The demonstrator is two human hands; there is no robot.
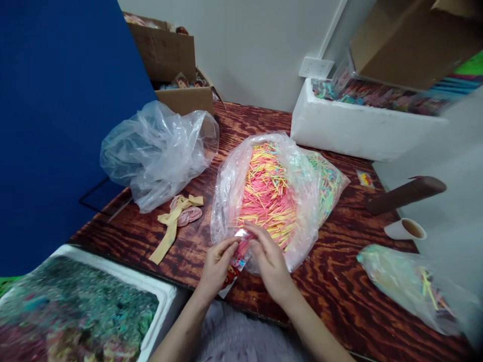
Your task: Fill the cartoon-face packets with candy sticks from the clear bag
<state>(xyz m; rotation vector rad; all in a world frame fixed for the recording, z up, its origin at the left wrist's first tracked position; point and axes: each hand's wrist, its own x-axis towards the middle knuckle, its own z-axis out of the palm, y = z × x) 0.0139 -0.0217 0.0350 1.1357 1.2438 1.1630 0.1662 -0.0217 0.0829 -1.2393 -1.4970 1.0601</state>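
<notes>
My left hand (219, 264) pinches the upper edge of a small printed packet (232, 274), red and white with a shiny top, which hangs tilted over the table's front edge. My right hand (269, 261) is close against the packet's top, its fingers closed around a few thin pink sticks (243, 247). How far these sticks reach into the packet is hidden by my fingers. Just beyond both hands lies a large clear plastic bag (226, 188), its mouth rolled wide, full of loose pink and yellow sticks (266, 196).
Behind it lies another bag of green sticks (330, 183). Left are a crumpled clear bag (166, 146) and cloth strips (177, 216). Right stand a brown cylinder (409, 193), paper cup (400, 230) and plastic bag (400, 276). Foam boxes (362, 125) and cartons (188, 98) border the table.
</notes>
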